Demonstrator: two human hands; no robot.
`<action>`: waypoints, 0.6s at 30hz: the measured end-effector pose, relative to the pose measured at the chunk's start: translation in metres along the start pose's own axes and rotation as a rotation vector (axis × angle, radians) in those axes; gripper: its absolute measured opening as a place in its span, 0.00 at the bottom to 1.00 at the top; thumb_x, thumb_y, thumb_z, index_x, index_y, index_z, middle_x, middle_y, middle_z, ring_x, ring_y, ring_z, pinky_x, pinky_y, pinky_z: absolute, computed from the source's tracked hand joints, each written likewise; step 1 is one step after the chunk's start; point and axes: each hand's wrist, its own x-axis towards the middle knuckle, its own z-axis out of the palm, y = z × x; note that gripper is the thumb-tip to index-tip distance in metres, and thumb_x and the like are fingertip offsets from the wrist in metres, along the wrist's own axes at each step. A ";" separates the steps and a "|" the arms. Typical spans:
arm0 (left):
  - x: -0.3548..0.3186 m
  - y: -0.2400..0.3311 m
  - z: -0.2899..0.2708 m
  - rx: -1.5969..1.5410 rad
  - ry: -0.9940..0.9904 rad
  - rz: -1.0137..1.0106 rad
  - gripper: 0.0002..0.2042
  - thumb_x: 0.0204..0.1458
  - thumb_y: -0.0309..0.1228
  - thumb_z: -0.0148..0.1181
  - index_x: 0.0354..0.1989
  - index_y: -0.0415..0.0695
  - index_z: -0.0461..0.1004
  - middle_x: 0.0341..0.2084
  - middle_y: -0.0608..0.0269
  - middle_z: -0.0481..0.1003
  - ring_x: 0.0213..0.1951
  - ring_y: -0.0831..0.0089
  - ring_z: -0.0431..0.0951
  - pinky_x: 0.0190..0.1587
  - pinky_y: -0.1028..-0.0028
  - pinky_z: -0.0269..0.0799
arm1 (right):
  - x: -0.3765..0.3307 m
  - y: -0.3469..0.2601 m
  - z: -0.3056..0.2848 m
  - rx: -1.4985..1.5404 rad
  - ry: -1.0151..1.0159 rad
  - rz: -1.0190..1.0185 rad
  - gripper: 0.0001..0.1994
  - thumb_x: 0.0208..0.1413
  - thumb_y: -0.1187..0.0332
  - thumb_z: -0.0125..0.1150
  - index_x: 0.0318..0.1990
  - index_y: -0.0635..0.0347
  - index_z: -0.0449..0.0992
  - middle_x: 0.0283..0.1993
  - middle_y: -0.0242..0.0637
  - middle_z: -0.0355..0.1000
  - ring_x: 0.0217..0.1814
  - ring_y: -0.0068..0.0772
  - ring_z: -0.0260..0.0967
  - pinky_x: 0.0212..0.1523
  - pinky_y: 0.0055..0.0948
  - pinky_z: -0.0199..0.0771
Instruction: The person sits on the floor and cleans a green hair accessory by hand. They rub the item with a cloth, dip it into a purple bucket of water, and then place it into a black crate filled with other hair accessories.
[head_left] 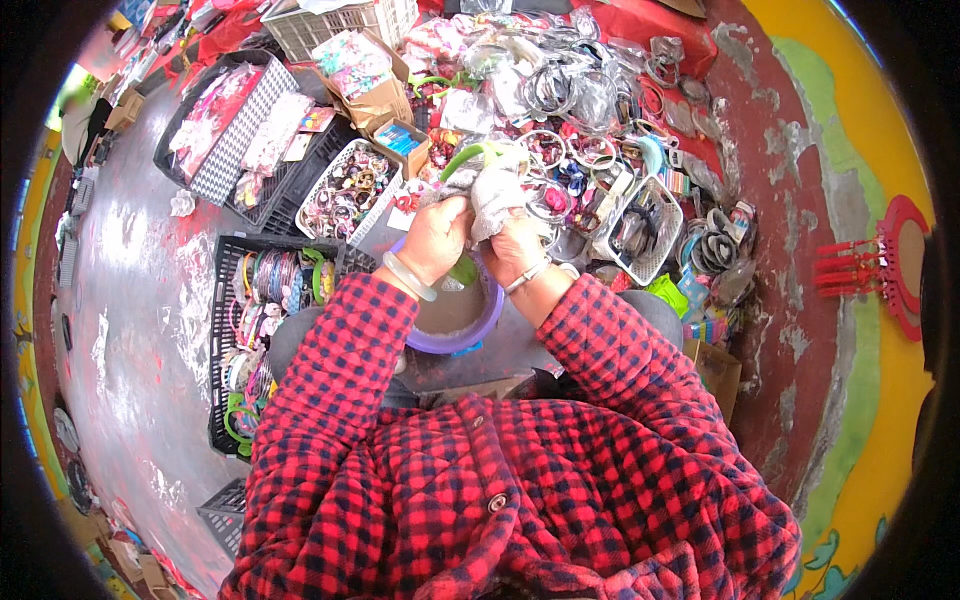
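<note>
A pale grey cloth [493,200] is bunched between my two hands, above the basin. A bright green curved band, which looks like a headband [470,156], sticks out of the cloth at the far side. My left hand [436,238] is closed at the left of the cloth and seems to grip the headband, though its fingers partly hide the hold. My right hand [514,250] is wrapped round the cloth. Below them stands a purple basin [492,318] with murky water. Another green piece shows under my hands; whether it belongs to the same headband I cannot tell.
At the left a black crate [216,400] holds several headbands. A white basket [352,235] of small hair accessories stands ahead of it. Bagged hair goods [560,90] are heaped beyond my hands. To the right is another white basket [665,262], near a dark red wall [780,230].
</note>
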 end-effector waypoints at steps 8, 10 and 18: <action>0.006 0.014 -0.027 0.093 0.208 -0.030 0.12 0.57 0.32 0.46 0.31 0.37 0.73 0.21 0.62 0.74 0.25 0.78 0.73 0.30 0.78 0.68 | 0.014 -0.025 0.008 -0.225 -0.050 -0.118 0.10 0.56 0.68 0.50 0.45 0.57 0.67 0.38 0.31 0.68 0.37 0.24 0.68 0.35 0.23 0.70; 0.015 0.022 -0.036 0.109 0.323 -0.108 0.15 0.58 0.36 0.45 0.32 0.35 0.73 0.25 0.62 0.75 0.29 0.78 0.74 0.33 0.78 0.68 | 0.047 -0.013 -0.037 -0.141 -0.135 -0.022 0.10 0.55 0.69 0.50 0.43 0.58 0.67 0.37 0.30 0.68 0.37 0.21 0.66 0.39 0.22 0.69; 0.012 -0.020 -0.032 -1.195 0.216 -0.590 0.18 0.57 0.33 0.44 0.51 0.34 0.63 0.45 0.56 0.69 0.48 0.68 0.69 0.53 0.69 0.61 | 0.011 -0.001 0.005 -0.674 -0.468 -0.046 0.16 0.54 0.75 0.49 0.51 0.63 0.65 0.49 0.36 0.66 0.51 0.28 0.62 0.52 0.28 0.63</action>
